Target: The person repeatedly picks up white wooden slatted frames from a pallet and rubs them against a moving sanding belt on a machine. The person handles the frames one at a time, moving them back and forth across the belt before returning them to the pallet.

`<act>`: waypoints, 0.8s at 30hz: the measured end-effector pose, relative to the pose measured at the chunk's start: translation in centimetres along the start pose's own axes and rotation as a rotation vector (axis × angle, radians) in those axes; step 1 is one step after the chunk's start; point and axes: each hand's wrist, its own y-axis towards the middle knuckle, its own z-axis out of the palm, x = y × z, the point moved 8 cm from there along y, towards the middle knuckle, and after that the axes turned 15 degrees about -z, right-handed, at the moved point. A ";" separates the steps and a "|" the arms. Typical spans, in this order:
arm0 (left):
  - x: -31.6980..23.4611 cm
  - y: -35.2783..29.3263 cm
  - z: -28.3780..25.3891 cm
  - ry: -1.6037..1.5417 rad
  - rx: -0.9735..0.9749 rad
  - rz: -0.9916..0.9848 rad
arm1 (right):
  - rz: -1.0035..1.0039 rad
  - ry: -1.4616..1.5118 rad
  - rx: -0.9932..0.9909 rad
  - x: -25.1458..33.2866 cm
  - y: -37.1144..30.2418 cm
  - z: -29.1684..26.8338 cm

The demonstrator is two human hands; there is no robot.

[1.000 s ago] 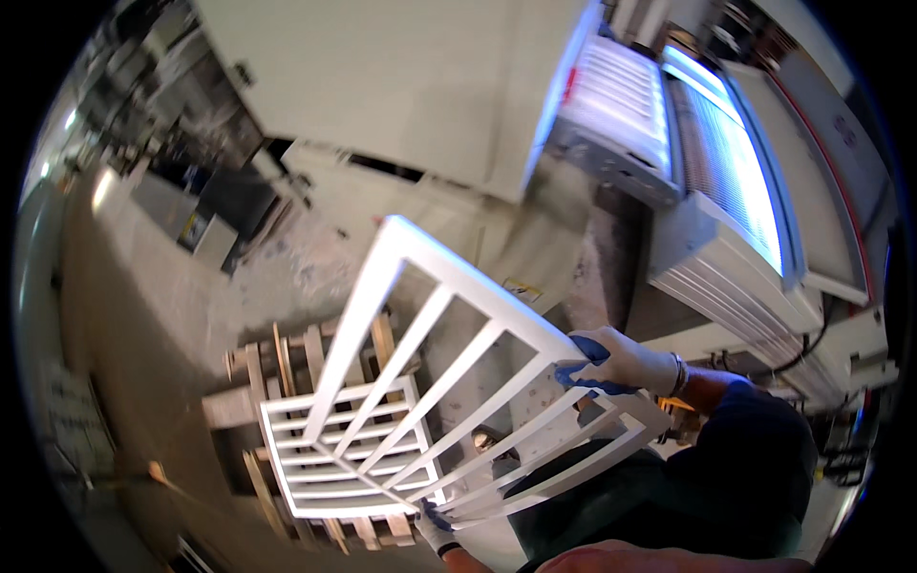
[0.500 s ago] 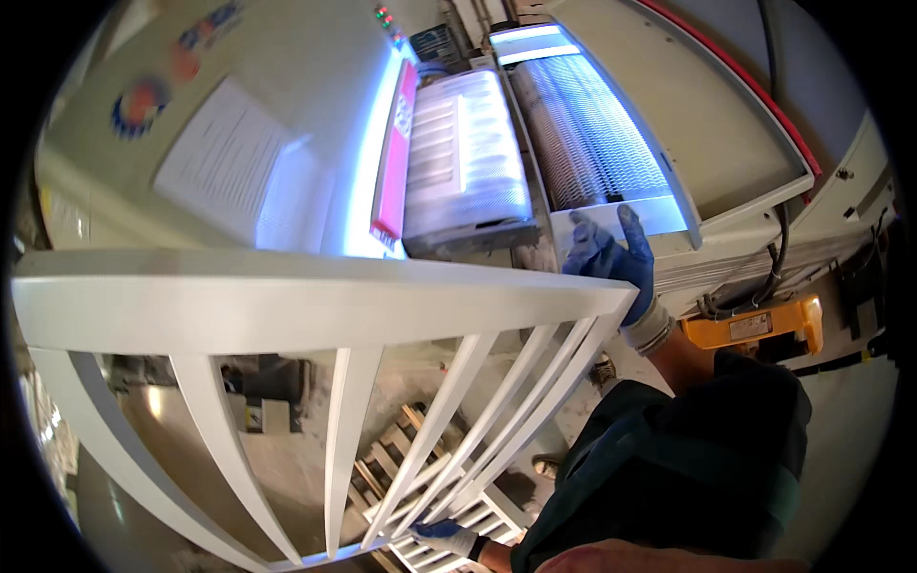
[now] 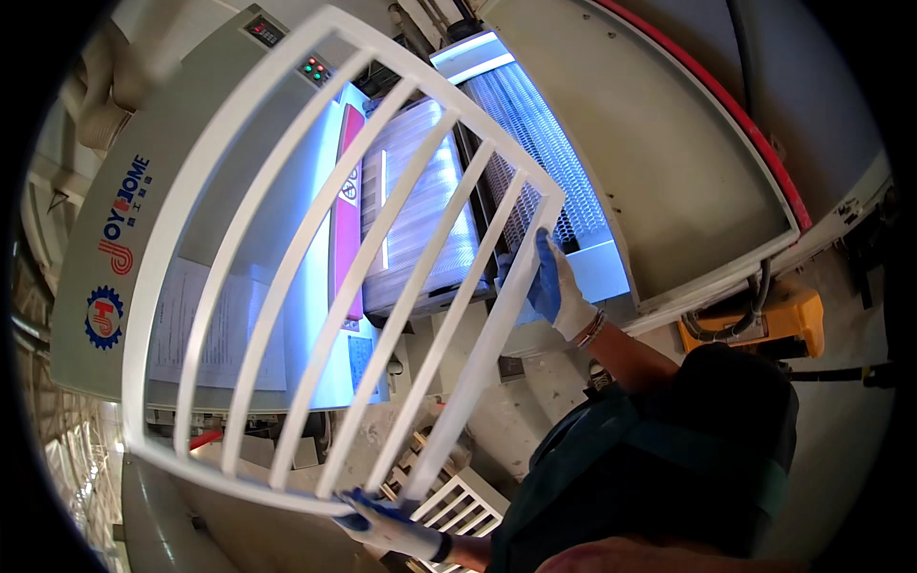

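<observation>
A pale duct [image 3: 100, 105] stands at the far left, beside a grey panel [image 3: 191, 115]. A white sheet [image 3: 222, 325] on the panel shows between the slats of the frame [image 3: 475, 372]. Red and green buttons [image 3: 313, 70] sit near the panel's upper end, also within the frame's outline as I view it.

The frame is white, with 5 slats between 2 side rails. It is held up, tilted, in front of the panel and the lit opening next to it. Seen through the slats, a pink strip [image 3: 342, 239] runs along the panel's bright edge.

Left hand [image 3: 387, 527], gloved in white and blue: grip closed on the frame's lower rail, near its right end. Above it in view, behind the slats, is a belt [image 3: 401, 258] under blue-white light. A 2nd frame [image 3: 489, 495], also white and slatted, lies low down, just right of the left wrist in my view.

To the right, a lit mesh [image 3: 543, 148]. Right hand [image 3: 562, 291], gloved likewise: grip on the right side rail, near the upper corner; the far side of this grip is partly hidden.

Further right, a beige cover [image 3: 678, 134] with a red edge [image 3: 750, 119]. Last, a yellow unit [image 3: 798, 315], low down, beside a black cable [image 3: 759, 296].
</observation>
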 end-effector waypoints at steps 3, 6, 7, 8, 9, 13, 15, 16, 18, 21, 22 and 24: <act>-4.4 2.3 5.9 0.212 0.200 0.073 | 0.159 -0.064 0.011 0.5 0.3 -0.9; -7.9 2.9 14.2 0.223 0.321 0.055 | 0.139 -0.067 -0.003 1.6 2.2 -3.0; -9.1 4.1 16.8 0.368 0.354 0.180 | 0.159 -0.080 -0.008 1.1 3.1 -4.4; -9.2 5.3 19.5 0.510 0.392 0.298 | 0.176 -0.102 -0.015 0.8 4.0 -6.5; -10.0 6.1 21.1 0.581 0.350 0.382 | 0.213 -0.122 -0.015 -0.2 4.3 -7.3; -10.1 7.7 31.2 0.728 0.510 0.424 | 0.122 -0.120 -0.113 1.4 6.0 -8.1; -9.0 8.0 35.8 0.698 0.642 0.396 | 0.007 -0.159 -0.153 2.4 7.1 -9.4; -7.3 9.6 38.2 0.689 0.680 0.371 | -0.046 -0.169 -0.166 2.5 7.8 -9.6; -3.4 12.9 42.9 0.667 0.743 0.369 | -0.051 -0.198 -0.188 1.5 9.5 -11.3; 0.5 11.0 50.3 0.534 1.014 0.222 | -0.047 -0.309 -0.358 2.9 12.1 -15.3; 3.7 12.2 53.0 0.573 1.084 0.175 | -0.090 -0.311 -0.375 2.6 12.5 -15.2; 6.3 12.1 56.0 0.413 1.127 0.161 | -0.193 -0.323 -0.408 3.0 13.4 -14.9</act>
